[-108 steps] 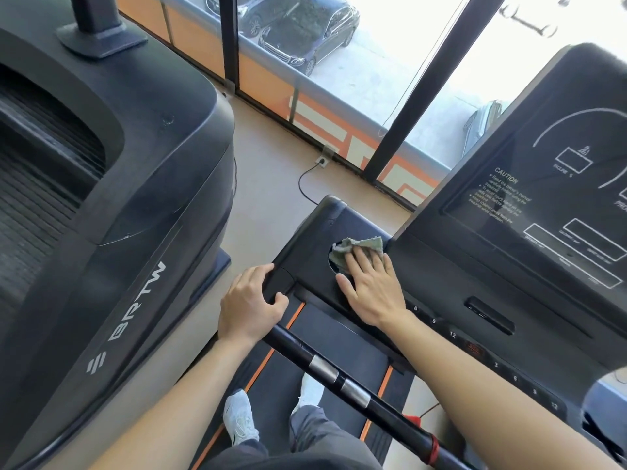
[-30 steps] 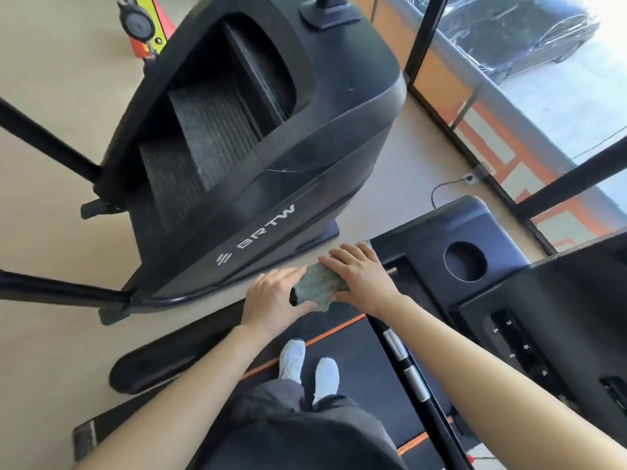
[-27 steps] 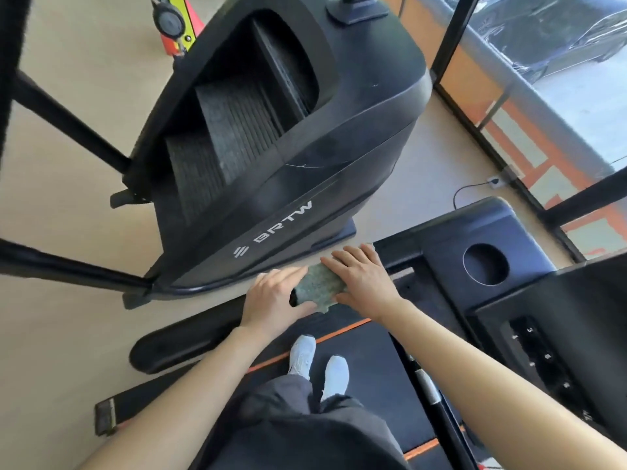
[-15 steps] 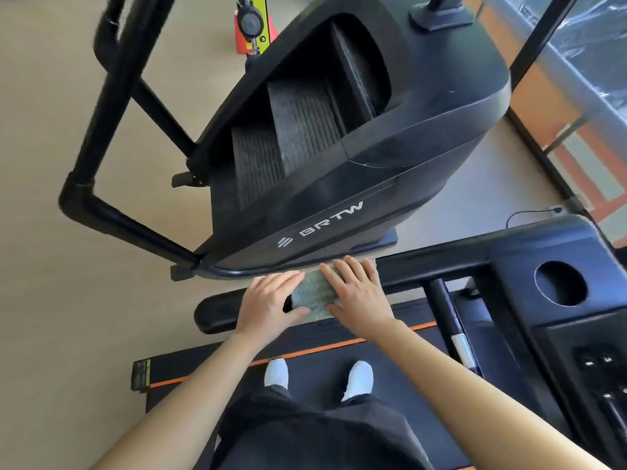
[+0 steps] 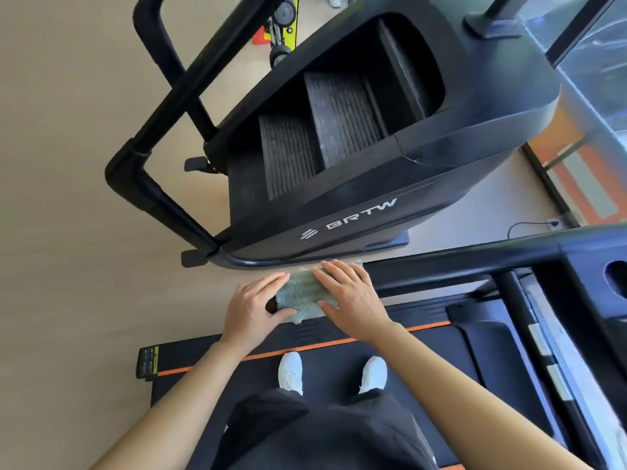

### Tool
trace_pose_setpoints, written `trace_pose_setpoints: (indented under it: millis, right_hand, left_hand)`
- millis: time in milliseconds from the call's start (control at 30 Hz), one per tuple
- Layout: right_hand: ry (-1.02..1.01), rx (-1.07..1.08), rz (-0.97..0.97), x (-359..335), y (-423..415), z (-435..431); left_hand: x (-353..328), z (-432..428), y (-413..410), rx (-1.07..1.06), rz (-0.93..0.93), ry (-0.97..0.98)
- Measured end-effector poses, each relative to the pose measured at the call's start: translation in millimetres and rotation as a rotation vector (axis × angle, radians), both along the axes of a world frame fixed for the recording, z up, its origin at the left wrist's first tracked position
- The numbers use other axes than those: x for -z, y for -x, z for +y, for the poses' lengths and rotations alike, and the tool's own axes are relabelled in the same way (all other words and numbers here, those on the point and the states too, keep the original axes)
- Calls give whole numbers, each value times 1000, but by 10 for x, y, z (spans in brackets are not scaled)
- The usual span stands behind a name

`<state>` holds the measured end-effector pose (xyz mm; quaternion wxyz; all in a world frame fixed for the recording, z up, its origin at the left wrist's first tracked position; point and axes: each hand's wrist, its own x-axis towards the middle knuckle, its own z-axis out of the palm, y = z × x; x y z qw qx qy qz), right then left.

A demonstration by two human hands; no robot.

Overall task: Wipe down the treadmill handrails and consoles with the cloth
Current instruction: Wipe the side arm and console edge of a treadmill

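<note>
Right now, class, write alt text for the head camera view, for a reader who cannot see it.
Two hands hold a green cloth on the end of a treadmill handrail: the left hand grips the rail end, the right hand presses the cloth flat. A black BRTW stair climber stands beyond.

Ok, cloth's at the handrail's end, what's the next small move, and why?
Probably slide the green cloth over the tip of the handrail. The right hand presses it on the rail beside the end; the left hand curls round the dark tip, which the cloth does not cover.
</note>
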<state>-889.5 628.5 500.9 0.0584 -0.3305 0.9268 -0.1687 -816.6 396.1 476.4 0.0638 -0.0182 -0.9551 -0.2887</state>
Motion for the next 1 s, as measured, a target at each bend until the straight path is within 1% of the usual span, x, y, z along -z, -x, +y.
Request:
trace_pose_setpoints:
  millis: [133, 267, 433, 500, 633, 767, 900, 1000]
  right_hand:
    - [17, -4, 58, 1, -50, -122]
    - [-15, 17, 108, -18, -76, -221]
    - [-12, 19, 155, -2, -141, -359]
    - [-7, 8, 159, 7, -171, -411]
    - [-15, -54, 165, 8, -212, -608]
    - [-70, -101, 144, 50, -199, -875]
    - [-158, -106, 67, 87, -120, -1068]
    - [-199, -122, 28, 47, -77, -1080]
  left_hand:
    - [59, -186, -104, -48, -54, -157]
    - [0, -238, -63, -70, -90, -194]
    - [90, -40, -43, 76, -69, -323]
    - [202, -47, -91, 53, -84, -401]
    - [416, -170, -199, -24, -126, -476]
    - [526, -242, -227, -98, -269, -619]
    - [608, -301, -208, -148, -389, -756]
    - [634, -347, -192, -157, -432, -779]
